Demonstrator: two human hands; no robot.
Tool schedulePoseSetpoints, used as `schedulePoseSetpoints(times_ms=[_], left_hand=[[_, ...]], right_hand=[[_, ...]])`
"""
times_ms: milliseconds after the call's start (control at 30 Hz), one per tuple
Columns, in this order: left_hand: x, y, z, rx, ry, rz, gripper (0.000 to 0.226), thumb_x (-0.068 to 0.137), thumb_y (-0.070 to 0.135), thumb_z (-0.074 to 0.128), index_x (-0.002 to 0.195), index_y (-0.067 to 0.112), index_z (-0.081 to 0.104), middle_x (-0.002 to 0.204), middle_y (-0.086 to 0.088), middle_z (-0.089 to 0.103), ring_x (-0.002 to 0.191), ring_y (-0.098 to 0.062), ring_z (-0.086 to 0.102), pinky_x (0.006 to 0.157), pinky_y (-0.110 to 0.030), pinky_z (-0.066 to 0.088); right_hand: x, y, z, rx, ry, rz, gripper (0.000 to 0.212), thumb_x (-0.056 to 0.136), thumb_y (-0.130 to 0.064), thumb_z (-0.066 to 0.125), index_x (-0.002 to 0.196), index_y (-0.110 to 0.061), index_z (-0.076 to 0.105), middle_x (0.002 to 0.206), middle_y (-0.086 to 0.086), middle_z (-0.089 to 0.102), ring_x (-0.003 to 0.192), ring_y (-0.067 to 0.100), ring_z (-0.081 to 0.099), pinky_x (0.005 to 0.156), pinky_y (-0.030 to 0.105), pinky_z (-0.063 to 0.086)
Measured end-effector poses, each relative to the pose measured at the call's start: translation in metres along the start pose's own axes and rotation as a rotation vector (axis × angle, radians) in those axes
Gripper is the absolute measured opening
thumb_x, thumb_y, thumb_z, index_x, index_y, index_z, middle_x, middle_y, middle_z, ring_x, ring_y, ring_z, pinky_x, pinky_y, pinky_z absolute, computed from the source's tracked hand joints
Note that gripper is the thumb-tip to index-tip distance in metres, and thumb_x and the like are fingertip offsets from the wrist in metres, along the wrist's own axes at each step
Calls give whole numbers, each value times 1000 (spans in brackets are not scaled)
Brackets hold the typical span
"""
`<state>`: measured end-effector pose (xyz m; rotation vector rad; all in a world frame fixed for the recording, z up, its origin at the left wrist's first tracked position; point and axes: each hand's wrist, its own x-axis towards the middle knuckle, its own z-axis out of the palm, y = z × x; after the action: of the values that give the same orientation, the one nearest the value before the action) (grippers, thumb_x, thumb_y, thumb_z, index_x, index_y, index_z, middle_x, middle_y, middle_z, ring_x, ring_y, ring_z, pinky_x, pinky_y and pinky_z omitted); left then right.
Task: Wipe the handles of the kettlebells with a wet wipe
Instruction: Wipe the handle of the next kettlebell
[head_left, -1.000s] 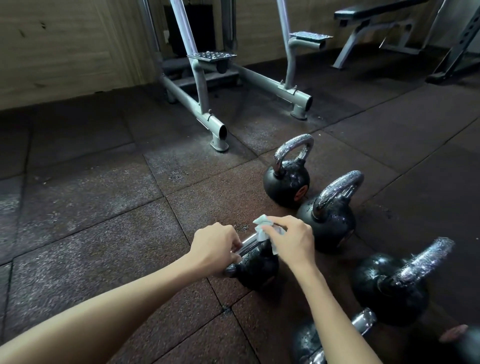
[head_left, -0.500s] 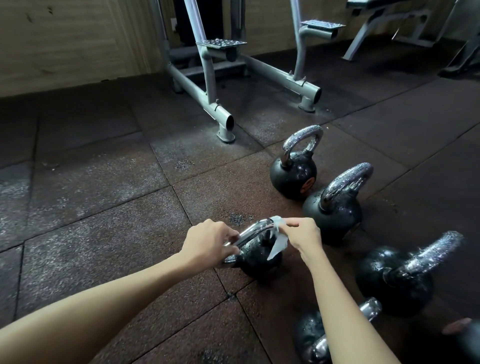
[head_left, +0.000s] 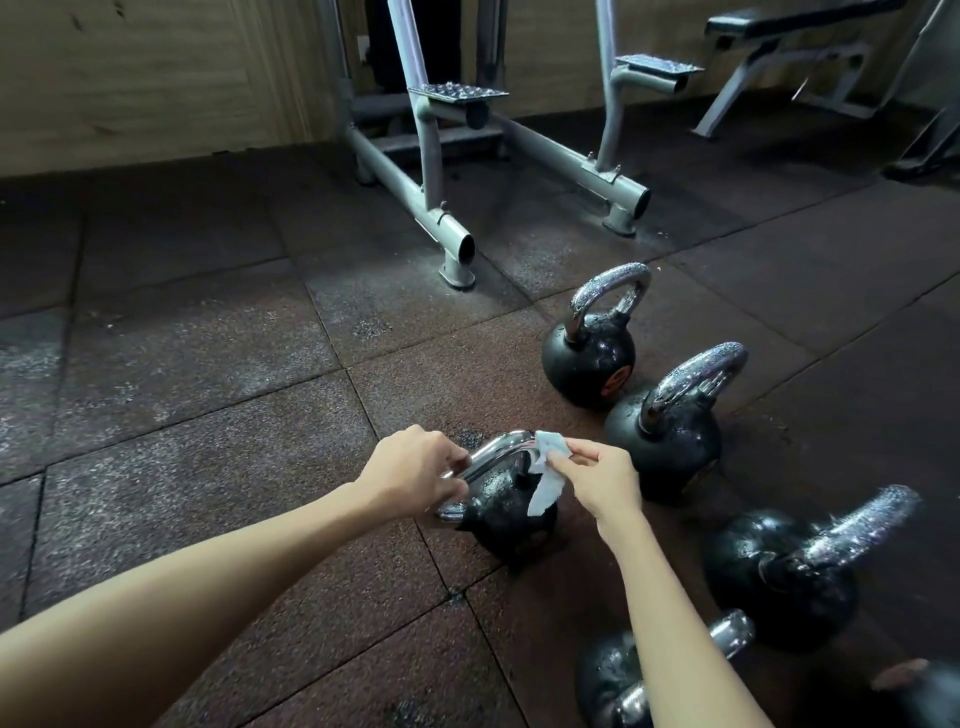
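A black kettlebell (head_left: 506, 512) with a chrome handle (head_left: 496, 454) leans on the rubber floor in front of me. My left hand (head_left: 415, 470) grips the left side of that handle. My right hand (head_left: 597, 475) pinches a white wet wipe (head_left: 545, 470) against the handle's right end, and the wipe's tail hangs down over the ball. Several other black kettlebells stand to the right: one far (head_left: 589, 358), one (head_left: 665, 431) just right of my right hand, one (head_left: 784, 571) lower right, and one (head_left: 618, 680) partly hidden behind my right forearm.
A grey machine frame (head_left: 441, 218) with two foot plates stands behind, against a wooden wall. A weight bench (head_left: 779, 47) is at the back right. Dark rubber floor tiles (head_left: 208, 415) spread to the left.
My right hand has drawn the wipe from the middle of the handle to its right end, and the wipe now hangs looser. My left hand keeps its grip. The view shifted down and left.
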<state>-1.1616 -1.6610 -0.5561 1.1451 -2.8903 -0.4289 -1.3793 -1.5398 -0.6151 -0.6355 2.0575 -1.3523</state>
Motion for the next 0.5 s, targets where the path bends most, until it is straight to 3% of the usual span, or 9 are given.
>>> schedulePoseSetpoints(times_ms=[167,300,367,433,500], left_hand=[[31,28,1,57,43,74,26,87,50,73,95,25,71,83,5,74,88,-23,71,68,-30,50],[50,68,3,69,41,108,26,87,48,73,104,29,75,93,4,76,93,-24,71,75,-34,56],[55,85,7,75,38,118,24,87,46,74,103,28,76,92,3,76,93,-25,71,71,-32,52],[57,93,9,98,33,114,23,88,44,74,101,26,75,90,0,75,92,-27,70,68,-31,47],[58,91,6,114,7,96,23,86,45,76,100,26,76,86,0,72,91,-28,70,67,-31,45]], right_hand=[[-13,-30,-45,-17,51,-155,23,81,-17,86,99,-29,81,84,-15,79,84,-6,72,76,17,55],[-22,-39,-75,19,76,-136,22,82,-15,85,90,-33,78,79,-10,79,79,-1,74,70,15,55],[-27,-36,-84,66,50,-90,17,85,-14,82,96,-27,78,80,-7,79,66,1,70,64,18,51],[-29,-31,-90,204,37,4,14,90,-13,78,103,-17,78,77,-4,76,47,4,51,48,16,37],[-28,-30,-91,319,43,123,15,91,-12,76,106,-11,76,77,1,69,48,9,34,40,17,25]])
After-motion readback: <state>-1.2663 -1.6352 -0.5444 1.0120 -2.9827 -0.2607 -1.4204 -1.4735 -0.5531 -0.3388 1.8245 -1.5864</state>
